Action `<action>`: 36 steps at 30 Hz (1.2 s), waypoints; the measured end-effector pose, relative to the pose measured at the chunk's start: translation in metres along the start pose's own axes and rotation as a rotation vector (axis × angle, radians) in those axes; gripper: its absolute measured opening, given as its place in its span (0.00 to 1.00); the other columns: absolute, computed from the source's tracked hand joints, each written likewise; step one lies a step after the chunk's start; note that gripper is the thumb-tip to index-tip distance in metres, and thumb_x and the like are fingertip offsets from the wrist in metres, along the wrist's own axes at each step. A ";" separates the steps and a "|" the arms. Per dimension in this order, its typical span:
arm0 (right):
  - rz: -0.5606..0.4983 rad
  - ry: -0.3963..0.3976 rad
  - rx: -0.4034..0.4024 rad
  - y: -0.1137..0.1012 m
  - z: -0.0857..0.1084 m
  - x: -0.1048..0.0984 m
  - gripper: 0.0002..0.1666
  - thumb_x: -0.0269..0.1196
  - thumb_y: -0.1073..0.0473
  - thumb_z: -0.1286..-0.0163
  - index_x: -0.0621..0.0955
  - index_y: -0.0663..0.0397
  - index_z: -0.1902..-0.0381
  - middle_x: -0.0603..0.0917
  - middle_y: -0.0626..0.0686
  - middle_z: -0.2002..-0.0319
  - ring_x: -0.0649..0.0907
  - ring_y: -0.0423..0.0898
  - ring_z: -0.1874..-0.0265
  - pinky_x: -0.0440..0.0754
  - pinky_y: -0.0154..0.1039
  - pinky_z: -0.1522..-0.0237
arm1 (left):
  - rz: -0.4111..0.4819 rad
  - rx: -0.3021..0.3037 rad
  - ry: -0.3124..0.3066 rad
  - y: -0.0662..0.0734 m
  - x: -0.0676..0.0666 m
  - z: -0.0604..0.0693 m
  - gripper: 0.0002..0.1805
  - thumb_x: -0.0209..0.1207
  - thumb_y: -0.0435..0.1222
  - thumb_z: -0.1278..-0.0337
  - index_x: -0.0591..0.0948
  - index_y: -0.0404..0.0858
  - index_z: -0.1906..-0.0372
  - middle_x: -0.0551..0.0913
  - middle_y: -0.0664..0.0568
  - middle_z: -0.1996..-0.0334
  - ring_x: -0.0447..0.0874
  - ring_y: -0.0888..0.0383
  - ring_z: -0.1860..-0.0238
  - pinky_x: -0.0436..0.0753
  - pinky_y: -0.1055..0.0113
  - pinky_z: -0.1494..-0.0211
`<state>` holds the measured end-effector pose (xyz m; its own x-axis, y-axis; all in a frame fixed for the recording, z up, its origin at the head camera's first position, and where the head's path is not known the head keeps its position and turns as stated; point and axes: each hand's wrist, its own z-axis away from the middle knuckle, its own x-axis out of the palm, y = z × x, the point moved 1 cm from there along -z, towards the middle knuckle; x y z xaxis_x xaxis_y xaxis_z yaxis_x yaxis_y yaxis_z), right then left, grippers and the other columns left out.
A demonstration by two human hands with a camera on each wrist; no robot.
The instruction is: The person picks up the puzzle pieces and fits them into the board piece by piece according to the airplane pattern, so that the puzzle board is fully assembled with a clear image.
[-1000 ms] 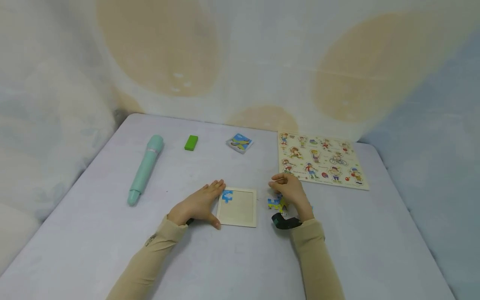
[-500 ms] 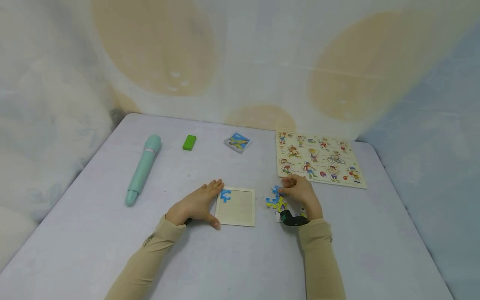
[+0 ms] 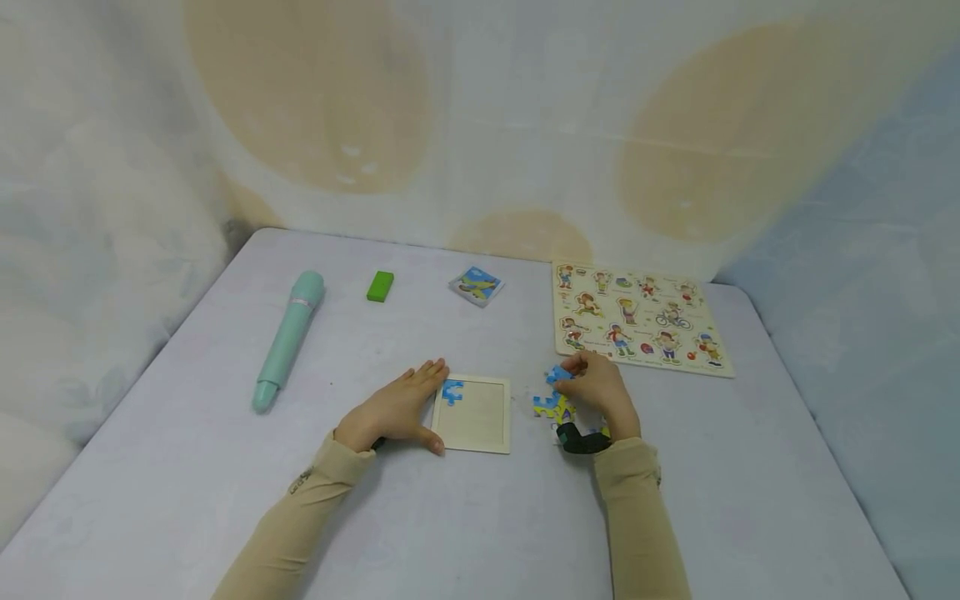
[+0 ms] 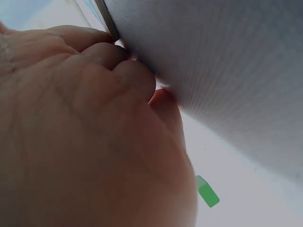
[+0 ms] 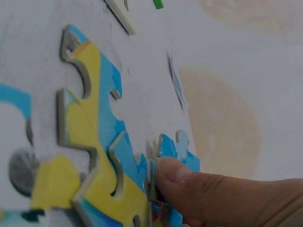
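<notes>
Right hand point(image 3: 603, 390) pinching blue puzzle piece point(image 3: 556, 374), wrist point(image 3: 626, 427) covering some loose pieces point(image 3: 550, 407), picture board point(image 3: 641, 321) just beyond, left hand point(image 3: 397, 408) spread against square frame point(image 3: 476, 421), green block point(image 3: 380, 287) farther off.

Light is soft and diffuse, shadows faint, the right wrist view dimmer.

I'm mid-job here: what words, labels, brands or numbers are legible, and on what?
None readable.
Picture board: tiny captions, too small and blurred.
Left sleeve: dark mark; can't tell if it's lettering.
Puzzle pieces, tray, card: no words I can make out.
</notes>
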<state>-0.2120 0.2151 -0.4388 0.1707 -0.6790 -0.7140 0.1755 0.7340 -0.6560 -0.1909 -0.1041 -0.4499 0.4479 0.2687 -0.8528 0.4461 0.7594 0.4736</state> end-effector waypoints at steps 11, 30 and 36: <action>-0.031 0.109 -0.030 -0.005 0.000 0.003 0.13 0.67 0.59 0.37 0.81 0.58 0.56 0.83 0.60 0.56 0.81 0.54 0.57 0.79 0.39 0.61 | 0.019 0.003 0.002 0.000 -0.001 0.001 0.68 0.78 0.53 0.71 0.52 0.30 0.25 0.48 0.41 0.23 0.42 0.45 0.21 0.49 0.48 0.20; -0.278 -0.055 -0.134 -0.038 0.000 0.038 0.13 0.64 0.61 0.33 0.82 0.61 0.53 0.87 0.57 0.71 0.81 0.40 0.80 0.82 0.31 0.75 | 0.027 -0.006 0.000 0.001 -0.001 0.001 0.68 0.77 0.53 0.70 0.51 0.31 0.24 0.47 0.42 0.22 0.41 0.46 0.21 0.47 0.49 0.20; -0.313 -0.108 -0.167 -0.048 0.002 0.055 0.13 0.62 0.60 0.32 0.83 0.60 0.53 0.84 0.53 0.75 0.79 0.40 0.81 0.78 0.31 0.78 | 0.028 0.000 0.001 0.000 0.000 0.001 0.68 0.77 0.54 0.69 0.51 0.31 0.24 0.47 0.41 0.22 0.41 0.45 0.21 0.48 0.48 0.20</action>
<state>-0.2095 0.1426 -0.4460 0.2368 -0.8620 -0.4482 0.0763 0.4764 -0.8759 -0.1905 -0.1045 -0.4497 0.4596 0.2907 -0.8392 0.4336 0.7513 0.4976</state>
